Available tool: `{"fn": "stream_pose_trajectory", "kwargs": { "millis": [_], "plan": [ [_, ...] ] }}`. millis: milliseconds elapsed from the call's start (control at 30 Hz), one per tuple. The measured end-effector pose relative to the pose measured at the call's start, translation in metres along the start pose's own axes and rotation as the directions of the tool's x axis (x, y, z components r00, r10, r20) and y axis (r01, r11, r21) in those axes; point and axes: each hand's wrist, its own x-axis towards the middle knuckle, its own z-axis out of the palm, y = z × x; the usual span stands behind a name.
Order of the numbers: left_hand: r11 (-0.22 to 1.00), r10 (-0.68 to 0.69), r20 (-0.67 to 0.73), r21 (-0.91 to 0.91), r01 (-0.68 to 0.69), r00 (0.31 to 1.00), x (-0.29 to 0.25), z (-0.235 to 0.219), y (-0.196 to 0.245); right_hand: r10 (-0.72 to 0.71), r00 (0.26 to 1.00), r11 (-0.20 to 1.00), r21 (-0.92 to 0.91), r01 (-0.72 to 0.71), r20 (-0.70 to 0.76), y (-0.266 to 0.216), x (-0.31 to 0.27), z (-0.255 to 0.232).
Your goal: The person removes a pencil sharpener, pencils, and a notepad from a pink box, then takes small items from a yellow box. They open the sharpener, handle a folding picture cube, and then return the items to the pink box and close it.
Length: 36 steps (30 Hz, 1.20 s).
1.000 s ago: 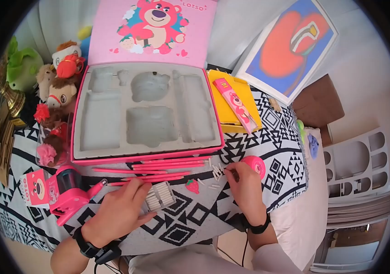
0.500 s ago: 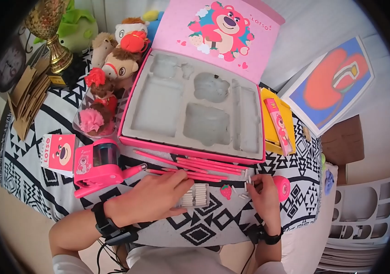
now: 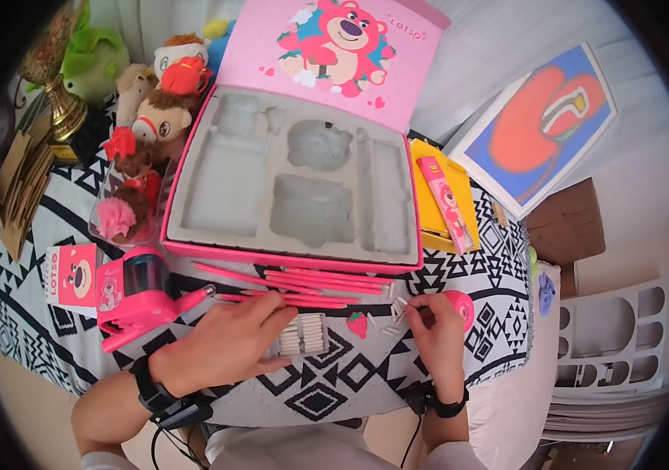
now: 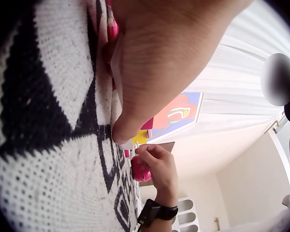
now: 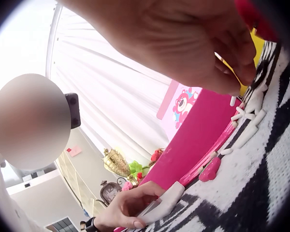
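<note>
My left hand (image 3: 221, 345) holds a small clear case (image 3: 303, 337) by its left side, thumb at the near edge. Short white sticks stand in rows inside the case. Over a scatter of loose white sticks (image 3: 391, 329), my right hand (image 3: 439, 337) has its thumb and index finger together, pinching one white stick (image 5: 233, 100). Between the case and the scatter lies a red strawberry-shaped piece (image 3: 358, 323). Pink pencils (image 3: 327, 280) lie just beyond the case. A round pink object (image 3: 460, 309) sits right beside my right hand.
An open pink box (image 3: 295, 254) with a grey moulded insert stands behind the pencils. To the left are a pink crank sharpener (image 3: 137, 296), a small notebook (image 3: 76, 274) and plush toys (image 3: 164, 117). A yellow box (image 3: 460, 196) and a framed picture (image 3: 538, 129) stand at right.
The head view has swung and tilted, shifting everything in frame. My left hand keeps its hold on the case, while my right hand's fingers work among the loose white sticks.
</note>
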Motion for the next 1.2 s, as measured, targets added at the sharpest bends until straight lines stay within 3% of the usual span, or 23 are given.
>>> {"fn": "stream_pose_trajectory", "kwargs": {
  "millis": [67, 100, 167, 200, 267, 500, 700, 1200],
  "plan": [
    [1.000, 0.025, -0.022, -0.004, -0.025, 0.999, -0.001, 0.000, -0.001, -0.059, 0.998, 0.998, -0.017, 0.059, -0.001, -0.014, -0.003, 0.000],
    [1.000, 0.012, -0.015, -0.002, -0.012, 1.000, -0.002, 0.000, -0.001, -0.188, 0.978, 0.982, 0.042, 0.185, 0.089, -0.021, -0.005, -0.001],
    [1.000, 0.028, -0.032, 0.009, -0.027, 0.999, -0.002, 0.001, -0.002, -0.421, 0.879, 0.907, 0.123, 0.403, 0.226, -0.034, -0.008, 0.003],
    [1.000, 0.018, -0.028, 0.007, -0.017, 0.999, -0.002, 0.002, -0.001, -0.421, 0.876, 0.907, 0.130, 0.401, 0.234, -0.040, -0.009, 0.007],
    [1.000, 0.027, -0.035, 0.004, -0.027, 0.999, -0.002, 0.002, -0.002, -0.599, 0.742, 0.798, 0.153, 0.583, 0.300, -0.049, -0.010, 0.017],
    [0.999, 0.033, -0.041, 0.031, -0.031, 0.999, -0.002, 0.003, -0.002, -0.674, 0.645, 0.715, 0.097, 0.693, 0.360, -0.055, -0.009, 0.029],
    [0.999, 0.033, -0.045, 0.041, -0.031, 0.998, -0.002, 0.004, -0.003, -0.668, 0.625, 0.693, 0.031, 0.720, 0.403, -0.060, -0.009, 0.026],
    [1.000, 0.015, -0.039, 0.014, -0.014, 0.999, -0.001, 0.005, -0.002, -0.713, 0.577, 0.661, 0.107, 0.743, 0.398, -0.066, -0.012, 0.029]
  ]
}}
